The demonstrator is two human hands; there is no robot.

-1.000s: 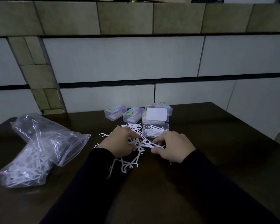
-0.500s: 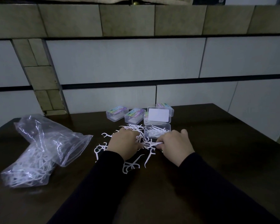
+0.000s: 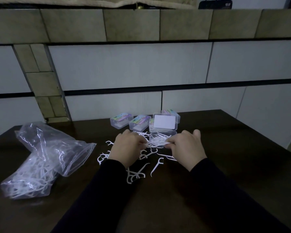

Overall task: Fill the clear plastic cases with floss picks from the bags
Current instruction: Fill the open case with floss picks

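Note:
An open clear plastic case (image 3: 168,133) stands at the middle of the dark table, its lid (image 3: 165,123) raised with a white label; some floss picks lie inside. My left hand (image 3: 127,148) and my right hand (image 3: 186,147) together pinch a small bundle of white floss picks (image 3: 156,143) just in front of the case. Loose floss picks (image 3: 138,172) lie scattered on the table below my hands. A clear zip bag (image 3: 45,158) holding many picks lies at the left.
Three closed clear cases with coloured labels stand behind the open one: one at the left (image 3: 121,122), one in the middle (image 3: 139,125), one behind the lid (image 3: 173,113). A tiled wall rises right behind the table (image 3: 225,165).
Both hands have moved away from me toward the open case, gathering picks into a bundle held between them. The view has shifted slightly downward.

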